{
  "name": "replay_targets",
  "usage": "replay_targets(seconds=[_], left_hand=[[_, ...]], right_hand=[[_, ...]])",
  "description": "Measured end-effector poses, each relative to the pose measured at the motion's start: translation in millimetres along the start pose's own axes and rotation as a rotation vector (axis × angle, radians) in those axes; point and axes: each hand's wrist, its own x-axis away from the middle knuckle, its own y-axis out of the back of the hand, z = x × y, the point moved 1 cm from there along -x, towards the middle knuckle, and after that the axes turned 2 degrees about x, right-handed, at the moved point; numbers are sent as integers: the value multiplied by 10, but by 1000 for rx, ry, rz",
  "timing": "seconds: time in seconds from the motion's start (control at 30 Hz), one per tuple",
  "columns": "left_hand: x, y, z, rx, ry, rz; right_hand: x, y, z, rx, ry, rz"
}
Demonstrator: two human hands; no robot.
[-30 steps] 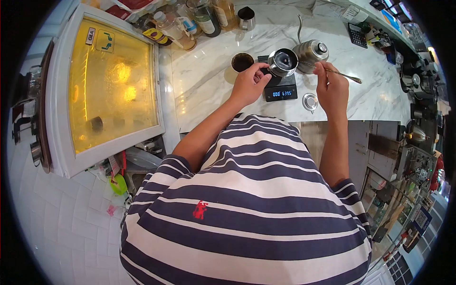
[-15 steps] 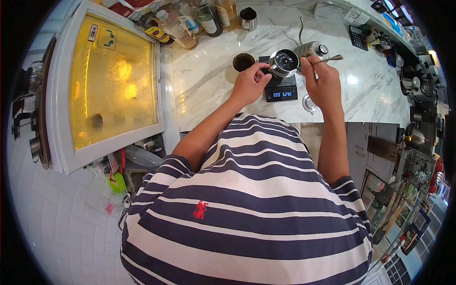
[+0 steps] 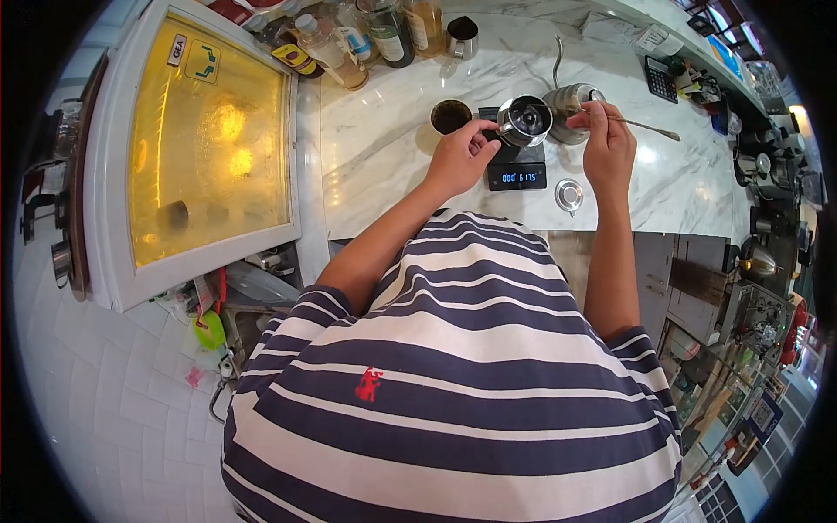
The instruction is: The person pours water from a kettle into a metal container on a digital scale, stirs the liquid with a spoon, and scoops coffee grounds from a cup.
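A small metal jug with dark contents stands on the black digital scale, whose display is lit in blue. At its left side, my left hand pinches the handle between thumb and fingers. My right hand is raised to the right of the jug, its fingers closed on a thin metal spoon. One end of the spoon sticks out to the right; the other is hidden by the fingers. Behind this hand is a steel gooseneck kettle. A round metal lid lies on the counter near the scale.
A cup with dark contents stands left of the scale on the marble counter. Several bottles and a metal pitcher line the back. A calculator lies at right; a yellow-lit glass door stands at left.
My right hand has moved right, away from the jug, carrying the spoon, which now reaches farther right. My left hand stays at the handle. The display figure has dropped from about 624 to 617.
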Motion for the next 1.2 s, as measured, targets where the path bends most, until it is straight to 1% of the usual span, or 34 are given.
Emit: replay_targets(seconds=[0.1,0.2,0.3,0.4,0.43,0.53,0.63,0.73,0.83,0.97,1.07,1.2], left_hand=[[-10,-28,25,28,-65,-46],[-7,-32,16,6,-57,-49],[-4,-45,9,1,-42,-49],[-7,-55,4,10,-11,-42],[-12,-60,6,2,-15,-44],[-12,-61,3,-12,-22,-52],[-12,-45,-12,-12,-24,-51],[-7,-26,-10,-19,-8,-34],[-2,8,-4,-25,21,-13],[12,7,-3,-25,22,1],[12,3,-2,-21,19,17],[1,-7,18,-25,-3,24]], right_hand=[[45,97,116,152,-33,-17],[90,149,144,238,90,3],[103,151,147,278,327,42],[130,112,249,273,336,78],[131,99,298,260,303,94],[101,51,373,247,306,136],[69,-21,374,165,228,176],[26,-83,366,25,10,173],[-48,-144,174,-182,-93,56],[-4,-50,118,-112,-105,-31],[50,69,107,85,-48,-65],[161,176,214,196,42,-20]])
